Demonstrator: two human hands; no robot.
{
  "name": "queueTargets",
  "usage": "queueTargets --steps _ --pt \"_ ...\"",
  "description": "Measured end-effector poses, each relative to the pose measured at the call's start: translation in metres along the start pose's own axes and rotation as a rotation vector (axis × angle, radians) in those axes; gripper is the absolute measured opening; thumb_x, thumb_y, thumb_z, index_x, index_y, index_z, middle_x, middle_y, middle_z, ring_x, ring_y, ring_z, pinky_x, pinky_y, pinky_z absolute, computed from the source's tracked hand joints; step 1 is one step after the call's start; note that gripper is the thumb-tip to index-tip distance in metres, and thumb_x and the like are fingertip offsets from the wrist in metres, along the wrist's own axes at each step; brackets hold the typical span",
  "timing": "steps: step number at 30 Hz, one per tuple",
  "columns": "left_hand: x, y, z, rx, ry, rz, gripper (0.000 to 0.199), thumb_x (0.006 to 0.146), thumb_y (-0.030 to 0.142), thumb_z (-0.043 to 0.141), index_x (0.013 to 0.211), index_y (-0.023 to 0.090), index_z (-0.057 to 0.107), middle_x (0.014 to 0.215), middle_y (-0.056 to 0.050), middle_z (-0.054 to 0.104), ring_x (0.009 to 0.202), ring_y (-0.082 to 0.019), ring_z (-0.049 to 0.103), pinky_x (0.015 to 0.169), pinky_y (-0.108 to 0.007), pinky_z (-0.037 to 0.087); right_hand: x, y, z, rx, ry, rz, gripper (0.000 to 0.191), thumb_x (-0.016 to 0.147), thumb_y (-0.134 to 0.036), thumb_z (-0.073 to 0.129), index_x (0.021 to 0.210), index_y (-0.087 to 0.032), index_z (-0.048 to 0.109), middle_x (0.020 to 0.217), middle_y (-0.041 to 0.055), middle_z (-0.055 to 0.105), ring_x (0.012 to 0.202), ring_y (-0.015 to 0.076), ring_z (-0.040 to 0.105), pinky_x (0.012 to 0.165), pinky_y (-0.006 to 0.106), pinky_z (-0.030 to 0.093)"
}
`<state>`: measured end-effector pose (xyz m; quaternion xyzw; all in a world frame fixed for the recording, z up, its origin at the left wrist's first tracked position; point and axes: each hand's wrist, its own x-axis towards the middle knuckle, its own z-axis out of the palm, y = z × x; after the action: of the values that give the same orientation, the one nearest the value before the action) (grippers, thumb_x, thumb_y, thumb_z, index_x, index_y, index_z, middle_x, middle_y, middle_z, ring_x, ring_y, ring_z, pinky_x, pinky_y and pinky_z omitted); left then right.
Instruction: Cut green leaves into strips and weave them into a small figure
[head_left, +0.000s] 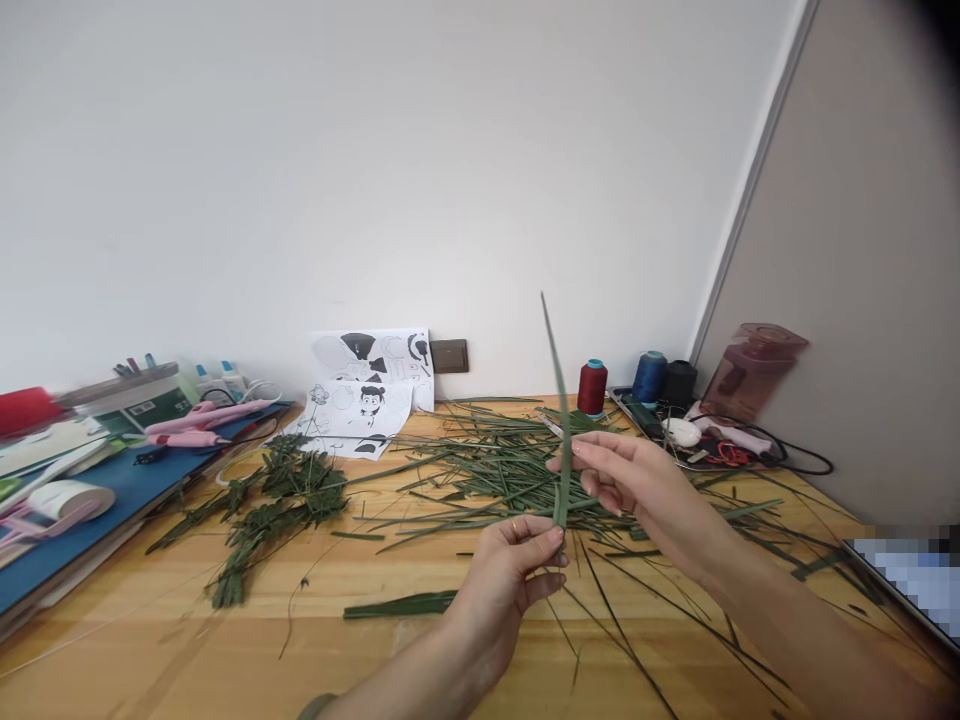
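A long green grass blade (560, 385) stands nearly upright in front of me, its thin tip pointing at the wall. The lower end is pinched between the thumb and fingers of my left hand (510, 575), which wears a ring. Higher up, my right hand (626, 475) has its thumb and forefinger closed on the same blade. Behind both hands spreads a loose heap of green blades (480, 460) on the wooden table. A short folded bundle of leaf (401, 605) lies just left of my left wrist.
Woven leaf pieces (300, 490) lie left of centre, before printed sheets (371, 405) against the wall. A pink glue gun (191, 438) and tape roll (75, 498) are at left. A red thread spool (592, 388), a blue spool (649, 377) and a cluttered tray (694, 455) stand back right.
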<state>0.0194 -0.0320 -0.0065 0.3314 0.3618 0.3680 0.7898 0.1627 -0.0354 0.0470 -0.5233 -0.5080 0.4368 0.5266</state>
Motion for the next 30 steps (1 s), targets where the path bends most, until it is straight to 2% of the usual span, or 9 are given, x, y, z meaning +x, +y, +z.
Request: queueTargets --steps 2,5,9,15,18,21,24,27,30 --pt "0.0 -0.001 -0.001 0.011 -0.009 -0.002 0.02 0.055 0.024 0.073 0.065 0.012 0.061 0.061 0.0 0.052 0.058 -0.008 0.049 0.057 -0.019 0.041 -0.002 -0.003 0.003 -0.025 -0.033 0.027 0.024 0.073 -0.035 0.056 0.084 -0.015 0.061 0.084 0.0069 0.065 0.051 0.0081 0.045 0.037 0.018 0.03" --pt "0.0 0.0 0.0 0.028 0.001 0.0 0.02 0.055 0.023 0.073 0.065 0.011 0.061 0.061 0.0 0.052 0.059 -0.008 0.048 0.056 -0.02 0.041 -0.002 -0.002 0.004 -0.043 -0.067 0.014 0.023 0.075 -0.033 0.055 0.085 -0.013 0.061 0.08 0.0069 0.065 0.047 0.0071 0.041 0.037 0.018 0.031" --pt "0.0 0.001 0.001 0.031 0.028 0.016 0.021 0.054 0.025 0.074 0.063 0.011 0.06 0.059 0.001 0.051 0.058 -0.008 0.047 0.056 -0.02 0.04 -0.002 0.002 0.0 -0.038 0.012 -0.101 0.027 0.079 -0.035 0.049 0.082 -0.012 0.063 0.077 0.0071 0.063 0.049 0.0073 0.04 0.039 0.019 0.032" --pt "0.001 -0.001 0.0 0.04 0.059 0.037 0.023 0.052 0.026 0.074 0.064 0.012 0.06 0.059 0.0 0.052 0.058 -0.009 0.049 0.057 -0.02 0.04 -0.002 0.001 -0.001 -0.141 0.038 -0.145 0.038 0.083 -0.037 0.041 0.111 -0.014 0.051 0.056 0.0011 0.058 0.044 0.0089 0.04 0.037 0.019 0.028" --pt "0.001 -0.001 0.0 0.072 0.093 0.098 0.024 0.053 0.028 0.073 0.064 0.013 0.059 0.059 0.001 0.052 0.058 -0.009 0.049 0.057 -0.02 0.04 0.0 0.002 -0.002 -0.202 0.05 -0.129 0.038 0.083 -0.036 0.041 0.112 -0.013 0.049 0.05 -0.0021 0.053 0.04 0.0083 0.037 0.037 0.019 0.026" --pt "0.001 -0.001 -0.001 0.111 0.12 0.157 0.023 0.054 0.029 0.072 0.063 0.014 0.056 0.06 0.001 0.052 0.058 -0.009 0.049 0.057 -0.02 0.039 0.0 0.006 -0.003 -0.382 0.169 -0.199 0.03 0.081 -0.035 0.045 0.1 -0.016 0.059 0.056 -0.0008 0.055 0.046 0.0104 0.044 0.042 0.022 0.033" --pt "0.002 -0.002 -0.003 0.165 0.123 0.191 0.021 0.057 0.028 0.07 0.063 0.014 0.055 0.061 0.001 0.052 0.059 -0.009 0.049 0.057 -0.019 0.039 -0.004 0.008 -0.001 -0.625 0.277 -0.351 0.023 0.081 -0.031 0.047 0.086 -0.019 0.065 0.072 0.0029 0.063 0.066 0.0163 0.055 0.061 0.028 0.042" --pt "0.004 -0.002 -0.005 0.223 0.141 0.251 0.018 0.061 0.028 0.067 0.064 0.014 0.055 0.063 0.001 0.052 0.06 -0.009 0.048 0.058 -0.02 0.039 -0.007 0.006 0.002 -0.814 0.222 -0.434 0.021 0.081 -0.026 0.047 0.082 -0.019 0.067 0.083 0.0044 0.065 0.077 0.0189 0.057 0.072 0.031 0.042" --pt "0.006 -0.001 -0.007 0.258 0.153 0.282 0.017 0.063 0.027 0.066 0.063 0.014 0.055 0.061 0.001 0.051 0.059 -0.009 0.047 0.057 -0.02 0.039 -0.007 0.002 0.001 -0.913 0.127 -0.422 0.021 0.079 -0.026 0.05 0.09 -0.018 0.065 0.085 0.0044 0.065 0.075 0.0188 0.058 0.072 0.032 0.043"
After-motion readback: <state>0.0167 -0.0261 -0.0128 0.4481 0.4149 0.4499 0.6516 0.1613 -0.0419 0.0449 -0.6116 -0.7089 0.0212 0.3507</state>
